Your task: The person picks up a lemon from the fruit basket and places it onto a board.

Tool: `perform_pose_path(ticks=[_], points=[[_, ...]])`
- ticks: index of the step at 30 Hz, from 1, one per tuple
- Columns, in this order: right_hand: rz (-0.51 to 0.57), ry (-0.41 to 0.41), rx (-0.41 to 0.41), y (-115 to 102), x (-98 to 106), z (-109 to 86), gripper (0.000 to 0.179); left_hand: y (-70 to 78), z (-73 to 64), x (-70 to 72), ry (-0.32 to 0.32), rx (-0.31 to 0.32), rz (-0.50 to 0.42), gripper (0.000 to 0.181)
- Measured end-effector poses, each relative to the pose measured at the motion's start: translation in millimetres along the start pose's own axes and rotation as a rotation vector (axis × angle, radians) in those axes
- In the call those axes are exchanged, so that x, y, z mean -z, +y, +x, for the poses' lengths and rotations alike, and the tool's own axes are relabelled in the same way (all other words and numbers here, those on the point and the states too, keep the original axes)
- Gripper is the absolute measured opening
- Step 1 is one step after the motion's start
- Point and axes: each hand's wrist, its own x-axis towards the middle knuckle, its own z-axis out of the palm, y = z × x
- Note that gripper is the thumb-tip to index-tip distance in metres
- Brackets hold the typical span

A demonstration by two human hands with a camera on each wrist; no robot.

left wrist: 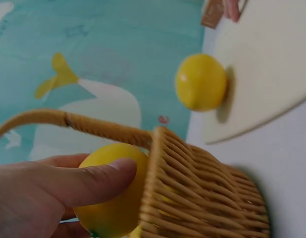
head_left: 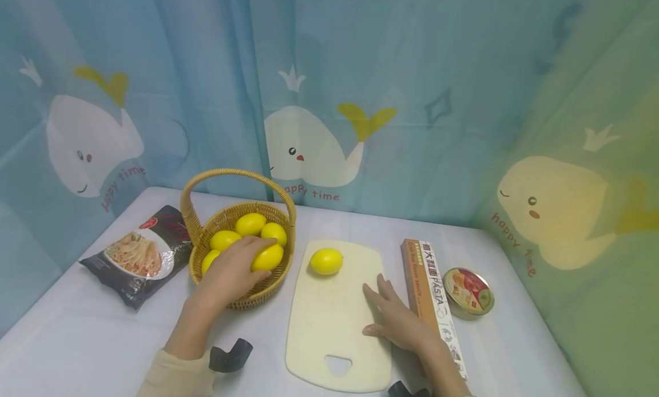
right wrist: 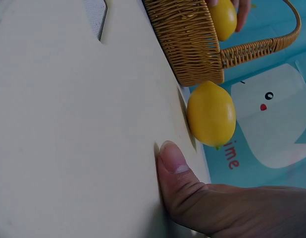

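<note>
My left hand (head_left: 234,271) reaches into a wicker basket (left wrist: 207,188) and grips a yellow lemon (head_left: 268,258), the thumb lying across its side in the left wrist view. Several more lemons (head_left: 250,224) sit around it in the basket. On the upper part of a cream cutting board (head_left: 334,317) lies a single lemon (head_left: 326,262). My right hand (head_left: 396,317) rests at the board's right edge with its fingers spread, holding nothing. In the right wrist view its thumb (right wrist: 175,161) touches the board, a little apart from that lemon.
Left of the basket lies a black noodle packet (head_left: 141,257). A long pasta box (head_left: 429,294) is right of the board, partly behind my right forearm, with a round tin (head_left: 468,293) beside it. A blue whale-print curtain (head_left: 437,157) closes off the back and sides.
</note>
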Motion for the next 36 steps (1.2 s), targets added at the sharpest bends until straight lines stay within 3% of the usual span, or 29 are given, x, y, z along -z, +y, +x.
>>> perform_pose_path(ticks=[7, 12, 18, 26, 36], points=[[-0.02, 0.004, -0.005, 1.3, -1.1, 1.7, 0.088, 18.3, -6.5, 10.9, 0.022, -0.044, -0.039, 0.059], [-0.031, 0.009, -0.018, 2.4, -1.5, 3.0, 0.09, 34.0, -9.7, 8.7, 0.013, -0.083, -0.08, 0.059], [-0.044, 0.016, -0.01, 3.4, -2.0, 3.5, 0.09, 47.9, -9.5, -6.6, -0.058, -0.131, -0.111, 0.057], [-0.04, 0.021, -0.012, 3.4, -3.3, 3.7, 0.09, 50.3, -4.4, -33.4, -0.096, -0.19, -0.136, 0.055], [-0.035, 0.015, -0.022, 3.1, -3.3, 3.6, 0.09, 51.7, -1.1, -53.9, -0.068, -0.216, -0.105, 0.058]])
